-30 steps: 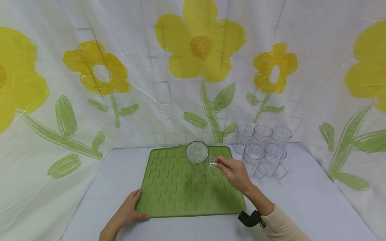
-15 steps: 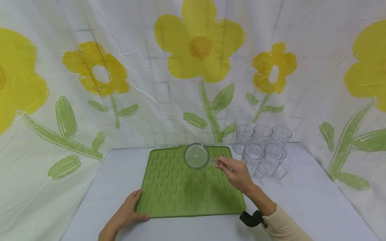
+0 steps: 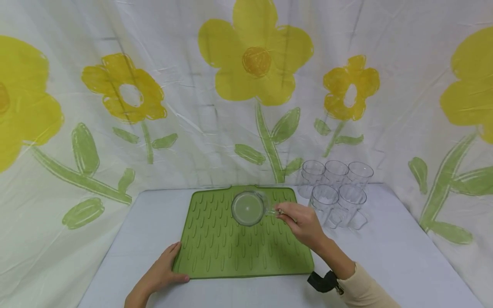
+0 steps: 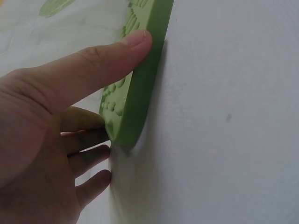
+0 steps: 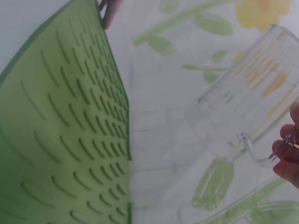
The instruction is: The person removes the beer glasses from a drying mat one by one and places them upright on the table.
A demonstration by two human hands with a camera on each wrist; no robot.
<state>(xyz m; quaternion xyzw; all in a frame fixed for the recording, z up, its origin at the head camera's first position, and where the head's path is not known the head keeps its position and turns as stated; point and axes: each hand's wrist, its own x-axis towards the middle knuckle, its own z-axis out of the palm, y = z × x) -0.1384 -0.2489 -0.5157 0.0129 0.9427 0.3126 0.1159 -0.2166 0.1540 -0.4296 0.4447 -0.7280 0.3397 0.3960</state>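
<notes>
A clear glass mug [image 3: 248,208] hangs over the green ridged drying mat [image 3: 246,252], with one round end facing the head camera. My right hand [image 3: 302,224] pinches its handle from the right. In the right wrist view the glass mug [image 5: 247,93] stands off from the mat's surface [image 5: 70,116], slanting, and only the fingertips [image 5: 287,149] show at the handle. My left hand [image 3: 163,269] rests at the mat's near left corner. The left wrist view shows the thumb [image 4: 138,39] extended along the front edge and the other fingers against the side.
Several clear glass mugs [image 3: 352,194] stand upright, grouped in two rows right of the mat. The white-covered table [image 3: 385,256] extends around them. Behind it hangs a white curtain [image 3: 185,141] with yellow flowers. A black wrist mount [image 3: 322,282] sits under the right sleeve.
The mug has tipped, its round end swinging toward me and slightly left; its body now shows behind that end. The right hand has shifted slightly nearer. The left hand stays at the corner.
</notes>
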